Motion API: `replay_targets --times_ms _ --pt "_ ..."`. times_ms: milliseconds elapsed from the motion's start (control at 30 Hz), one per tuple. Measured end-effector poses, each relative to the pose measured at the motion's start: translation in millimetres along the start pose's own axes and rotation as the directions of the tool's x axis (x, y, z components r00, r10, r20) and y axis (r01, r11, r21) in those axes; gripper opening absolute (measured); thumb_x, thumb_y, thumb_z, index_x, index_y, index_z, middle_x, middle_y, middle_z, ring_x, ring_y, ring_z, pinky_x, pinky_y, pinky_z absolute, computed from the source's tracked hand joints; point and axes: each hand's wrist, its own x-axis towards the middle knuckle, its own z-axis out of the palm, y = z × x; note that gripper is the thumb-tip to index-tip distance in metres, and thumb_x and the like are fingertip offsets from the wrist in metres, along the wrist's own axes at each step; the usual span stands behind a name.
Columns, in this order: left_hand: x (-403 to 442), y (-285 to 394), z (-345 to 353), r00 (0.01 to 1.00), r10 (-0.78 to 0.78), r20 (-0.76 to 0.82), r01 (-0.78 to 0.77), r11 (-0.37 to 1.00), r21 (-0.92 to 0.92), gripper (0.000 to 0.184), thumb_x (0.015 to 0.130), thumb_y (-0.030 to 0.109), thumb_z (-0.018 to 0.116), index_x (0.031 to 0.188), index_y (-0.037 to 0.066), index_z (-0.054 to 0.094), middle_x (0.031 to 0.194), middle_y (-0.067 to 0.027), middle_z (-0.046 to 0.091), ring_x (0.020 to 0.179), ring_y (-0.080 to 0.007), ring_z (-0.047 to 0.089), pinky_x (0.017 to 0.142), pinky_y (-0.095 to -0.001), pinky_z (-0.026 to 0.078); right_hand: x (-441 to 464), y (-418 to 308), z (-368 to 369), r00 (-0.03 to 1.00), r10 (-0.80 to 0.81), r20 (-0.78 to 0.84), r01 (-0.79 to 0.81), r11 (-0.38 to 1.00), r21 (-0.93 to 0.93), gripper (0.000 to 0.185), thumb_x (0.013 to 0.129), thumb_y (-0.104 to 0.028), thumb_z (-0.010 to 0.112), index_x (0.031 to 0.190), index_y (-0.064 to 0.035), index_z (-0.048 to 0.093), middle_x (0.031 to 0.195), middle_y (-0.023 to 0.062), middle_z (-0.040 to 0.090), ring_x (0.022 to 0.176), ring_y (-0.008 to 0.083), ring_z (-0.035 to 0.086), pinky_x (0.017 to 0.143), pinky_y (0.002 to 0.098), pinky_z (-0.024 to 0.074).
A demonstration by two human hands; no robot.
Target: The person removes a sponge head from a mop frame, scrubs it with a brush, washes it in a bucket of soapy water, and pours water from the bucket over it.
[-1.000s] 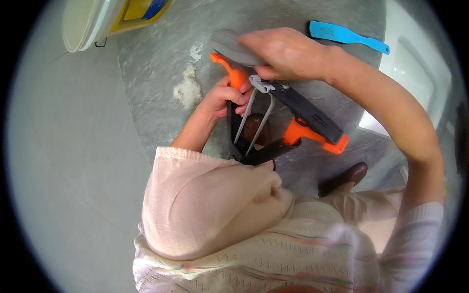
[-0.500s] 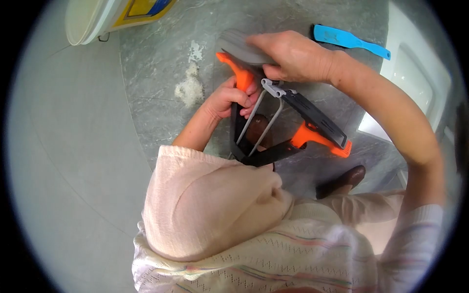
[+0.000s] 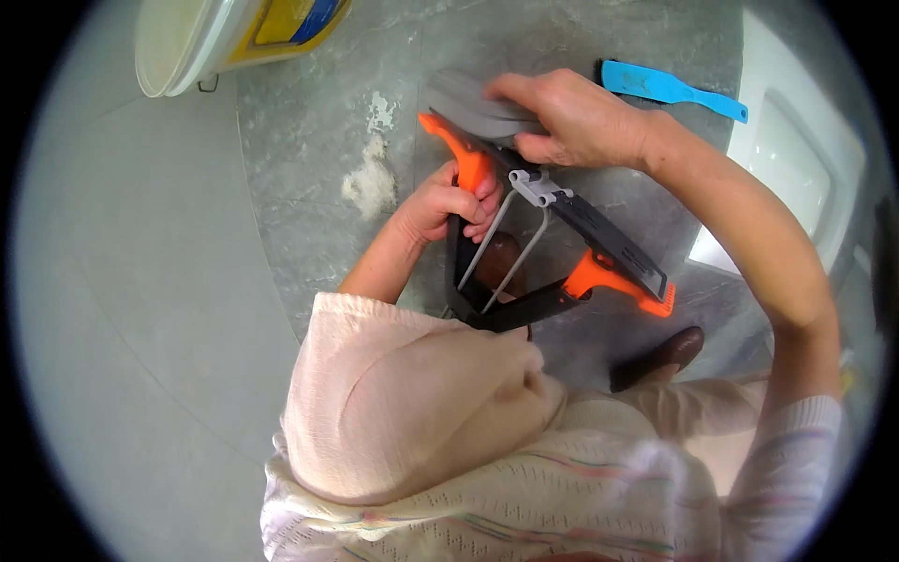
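My left hand [image 3: 451, 203] is closed around the orange and black end of a folding frame [image 3: 529, 314] with grey metal rods and a second orange end at the right. My right hand [image 3: 581, 117], above it, grips a grey flat pad [image 3: 478, 105], its thumb beneath and fingers on top. The pad lies against the frame's upper black panel, beside the orange tip. A light grey hinge piece [image 3: 538, 187] joins this panel to another black panel [image 3: 613, 245] slanting down to the right. The pad is partly blurred.
A white bucket [image 3: 198, 47] with a yellow and blue label lies at the upper left. On the grey floor are a pale crumbly patch [image 3: 371, 178] and a blue brush [image 3: 670, 86]. At the right stands a white basin [image 3: 735, 201]. A brown shoe [image 3: 670, 354] shows below the frame.
Both hands, the frame and the pad appear slightly lower and further right. The pad and right hand have shifted relative to the frame, and more of the upper black panel shows near the hinge.
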Motion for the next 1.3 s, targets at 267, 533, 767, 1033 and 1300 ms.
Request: replay_targets --times_ms 267,533,767,1033,1300 --pt "-1 0 3 0.999 0.004 -0.048 -0.006 0.999 -0.032 0.022 0.057 -0.004 0.054 0.071 0.006 0.039 0.056 -0.0057 0.041 0.042 -0.0163 0.043 0.043 -0.0308 0.038 -9 0 11 0.996 -0.021 -0.085 0.021 1.000 -0.005 0.049 0.070 -0.005 0.060 0.116 -0.0001 0.045 0.095 0.0221 0.059 0.085 0.0386 0.057 0.073 0.0413 0.0466" --pt "3 -3 1 0.992 -0.008 -0.125 0.013 0.999 0.042 0.024 0.056 -0.004 0.055 0.069 0.008 0.040 0.058 -0.0037 0.043 0.041 -0.0141 0.042 0.043 -0.0306 0.037 -25 -6 21 0.993 -0.032 -0.110 0.029 0.999 -0.031 0.044 0.074 -0.009 0.063 0.114 0.0009 0.046 0.088 0.0242 0.059 0.082 0.0404 0.057 0.070 0.0432 0.0471" --pt "11 25 2 0.957 0.106 -0.269 -0.026 0.958 0.286 0.023 0.059 -0.005 0.059 0.073 0.005 0.043 0.060 -0.0031 0.045 0.043 -0.0117 0.045 0.040 -0.0263 0.036 -18 10 16 0.965 0.230 -0.122 -0.138 0.850 0.508 0.055 0.077 -0.008 0.063 0.127 -0.0027 0.041 0.114 0.0153 0.057 0.100 0.0209 0.056 0.088 0.0303 0.0435" --pt "8 44 2 0.926 0.206 -0.315 0.013 0.820 0.572 0.032 0.056 0.003 0.066 0.085 -0.002 0.054 0.070 -0.0032 0.053 0.055 -0.0126 0.052 0.049 -0.0262 0.041 -3 9 -11 0.930 0.364 -0.052 -0.258 0.746 0.614 0.063 0.078 -0.016 0.066 0.132 -0.0032 0.036 0.119 0.0174 0.053 0.108 0.0197 0.052 0.094 0.0304 0.0392" --pt "-6 41 23 0.891 0.371 -0.261 -0.101 0.724 0.683 0.039 0.071 0.023 0.071 0.101 0.001 0.059 0.090 -0.0032 0.060 0.082 -0.0107 0.054 0.073 -0.0248 0.043 50 -20 -11 0.952 0.304 -0.031 -0.249 0.832 0.496 0.059 0.077 -0.038 0.068 0.120 -0.0025 0.050 0.104 0.0125 0.060 0.093 0.0157 0.056 0.083 0.0272 0.0441"
